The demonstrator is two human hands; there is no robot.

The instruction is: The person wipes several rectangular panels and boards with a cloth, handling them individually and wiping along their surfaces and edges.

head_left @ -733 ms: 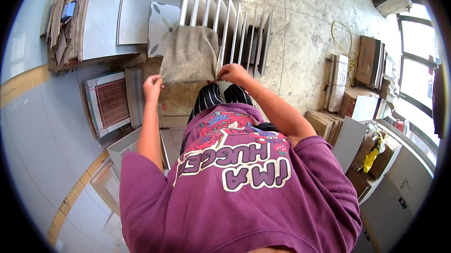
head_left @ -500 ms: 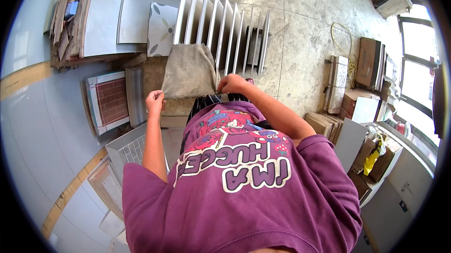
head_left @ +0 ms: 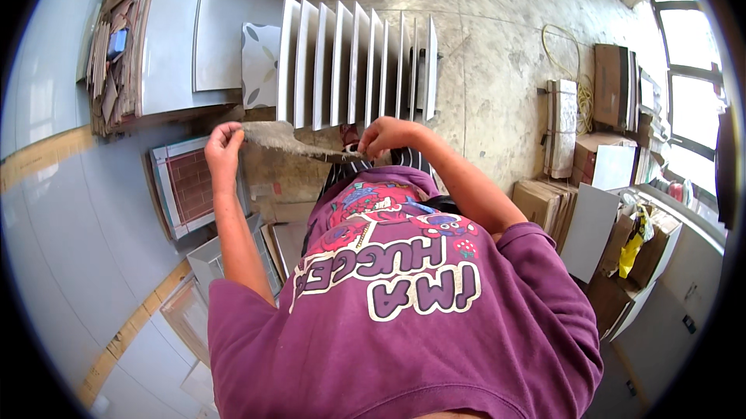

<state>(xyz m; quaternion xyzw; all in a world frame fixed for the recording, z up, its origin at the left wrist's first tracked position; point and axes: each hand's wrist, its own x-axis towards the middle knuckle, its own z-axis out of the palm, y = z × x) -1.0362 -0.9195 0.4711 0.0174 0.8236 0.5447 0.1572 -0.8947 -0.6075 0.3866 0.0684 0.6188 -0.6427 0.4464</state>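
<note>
Pinched at both ends: left hand at nine o'clock, right hand at three; keep grey tile level, clear of racked tiles at twelve.

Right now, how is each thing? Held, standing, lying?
Grey-brown tile: held up, nearly edge-on, between both hands.
Left hand: gripping the tile's left end.
Right hand: gripping its right end.
White tiles: standing on edge in a row.
Yellow cord: lying on the floor.

Mottled stone floor: upright white tiles, cardboard boxes.
</note>
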